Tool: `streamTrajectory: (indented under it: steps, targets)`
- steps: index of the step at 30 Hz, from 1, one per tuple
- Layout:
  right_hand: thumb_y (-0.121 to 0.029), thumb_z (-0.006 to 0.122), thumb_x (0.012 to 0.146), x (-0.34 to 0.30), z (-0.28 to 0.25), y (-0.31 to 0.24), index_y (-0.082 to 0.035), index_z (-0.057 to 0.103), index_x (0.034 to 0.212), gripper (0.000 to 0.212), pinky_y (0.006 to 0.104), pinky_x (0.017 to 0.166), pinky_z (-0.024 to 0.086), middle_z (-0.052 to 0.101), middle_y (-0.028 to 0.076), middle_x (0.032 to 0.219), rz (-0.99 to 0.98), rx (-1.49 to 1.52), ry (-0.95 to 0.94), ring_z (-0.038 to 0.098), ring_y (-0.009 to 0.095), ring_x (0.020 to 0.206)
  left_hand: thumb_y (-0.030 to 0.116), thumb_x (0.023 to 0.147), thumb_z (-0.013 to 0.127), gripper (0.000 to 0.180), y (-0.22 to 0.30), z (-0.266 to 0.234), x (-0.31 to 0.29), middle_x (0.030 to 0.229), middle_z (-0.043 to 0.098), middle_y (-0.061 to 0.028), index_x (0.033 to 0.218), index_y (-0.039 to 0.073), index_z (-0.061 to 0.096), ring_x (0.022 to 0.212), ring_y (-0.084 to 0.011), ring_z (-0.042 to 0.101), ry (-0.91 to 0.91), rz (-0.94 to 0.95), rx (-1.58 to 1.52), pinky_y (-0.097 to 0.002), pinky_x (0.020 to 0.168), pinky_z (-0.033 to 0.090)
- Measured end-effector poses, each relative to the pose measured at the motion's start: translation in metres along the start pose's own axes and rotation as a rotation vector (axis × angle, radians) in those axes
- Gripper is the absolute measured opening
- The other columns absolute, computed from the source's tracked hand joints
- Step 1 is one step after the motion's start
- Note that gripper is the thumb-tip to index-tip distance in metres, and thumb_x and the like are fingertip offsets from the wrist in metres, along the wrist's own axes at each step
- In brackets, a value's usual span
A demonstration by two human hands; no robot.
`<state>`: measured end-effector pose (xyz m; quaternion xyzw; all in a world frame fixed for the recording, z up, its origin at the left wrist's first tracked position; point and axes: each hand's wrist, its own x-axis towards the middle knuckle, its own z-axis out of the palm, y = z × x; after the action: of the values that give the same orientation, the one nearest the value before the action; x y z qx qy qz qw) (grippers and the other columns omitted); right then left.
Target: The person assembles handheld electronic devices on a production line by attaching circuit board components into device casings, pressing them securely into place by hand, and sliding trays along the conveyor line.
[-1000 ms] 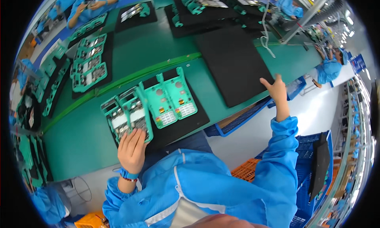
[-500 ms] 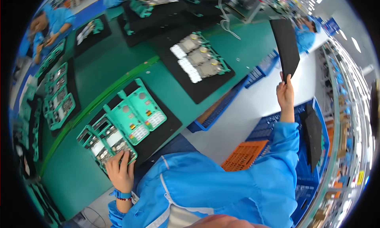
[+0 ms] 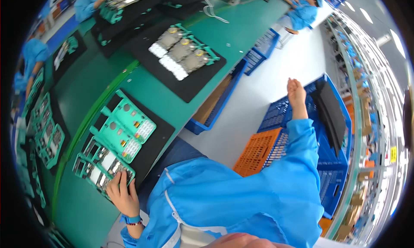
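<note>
Low at the left, my left hand [image 3: 123,195] curls over the near edge of an open green plastic housing [image 3: 105,164] fitted with circuit boards. Its fingertips rest on the boards, and the thumb lies at the corner. Beyond it, green covers [image 3: 126,126] with white keypads lie on a black mat [image 3: 160,136], against the housing. At the right, my right hand [image 3: 296,95] is raised over the blue crates with its fingers loosely curled and nothing visible in them. Black sheets [image 3: 331,115] lie in the blue crate [image 3: 346,112] beside that arm.
Another black mat [image 3: 196,85] carries several green-framed assemblies [image 3: 183,49]. A raised green strip [image 3: 101,102] crosses the green table [image 3: 148,86]. An orange basket [image 3: 254,151] and a long blue bin [image 3: 200,126] stand beside the table. Other people in blue [image 3: 303,13] work farther off.
The black sheet held upright in my right hand has left it, and those fingers have curled in. My left hand stays on the housing. The whole view has shifted.
</note>
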<state>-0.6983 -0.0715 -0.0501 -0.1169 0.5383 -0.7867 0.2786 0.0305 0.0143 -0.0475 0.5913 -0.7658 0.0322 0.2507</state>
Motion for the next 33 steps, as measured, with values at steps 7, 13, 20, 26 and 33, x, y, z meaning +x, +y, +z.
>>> streamTrajectory:
  steps: [7,13,20,26,33]
  targets:
    - [-0.026,0.063,0.097,-0.146,0.205,0.073,-0.002,0.059,0.118,0.032,0.0248,0.065,0.05,0.066,0.009,0.09,0.353,-0.3,-0.769,0.061,0.013,0.073,0.014,0.079,0.076,0.047,0.009,-0.01,-0.001,0.124,0.06,-0.0102,0.124,0.007,0.064,0.112,-0.033,0.055,-0.049,-0.028,-0.018,-0.0473,0.1,0.04]
    - [-0.032,0.061,0.099,-0.171,0.268,0.123,-0.002,0.054,0.108,0.032,0.021,0.059,0.052,0.067,0.009,0.087,0.637,-0.251,-0.776,0.062,0.011,0.068,0.008,0.083,0.071,0.044,0.023,-0.007,-0.009,0.132,0.058,-0.0104,0.127,0.009,0.063,0.12,-0.0304,0.055,0.002,-0.113,0.018,-0.0475,0.11,0.032]
    - [-0.022,0.058,0.1,-0.251,0.261,0.124,-0.007,0.049,0.072,0.033,0.0264,0.046,0.029,0.049,0.001,0.057,-0.064,-0.362,-0.764,0.039,0.008,0.051,0.001,0.079,0.075,0.049,0.053,-0.02,0.007,0.128,0.06,-0.0163,0.127,0.003,0.063,0.114,-0.0334,0.059,0.157,-0.223,-0.39,-0.0398,0.097,0.047]
    - [-0.012,0.063,0.093,-0.375,0.244,0.107,0.001,0.066,0.1,0.015,0.0272,0.051,0.046,0.064,0.005,0.071,-0.414,-0.537,-1.319,0.056,0.009,0.057,0.011,0.089,0.071,0.086,0.073,-0.007,0.043,0.149,0.038,-0.0209,0.155,0.001,0.017,0.136,-0.0325,0.042,-0.028,-0.288,-1.092,-0.0404,0.112,0.033]
    - [-0.013,0.08,0.077,-0.412,0.255,0.078,-0.003,0.067,0.103,0.031,0.0345,0.064,0.053,0.067,0.012,0.084,-0.306,-0.54,-1.774,0.065,0.025,0.072,0.008,0.089,0.072,0.07,0.067,0.012,0.034,0.129,0.054,-0.008,0.147,-0.004,0.034,0.114,-0.0109,0.052,-0.044,-0.769,-1.684,-0.0262,0.093,0.045]
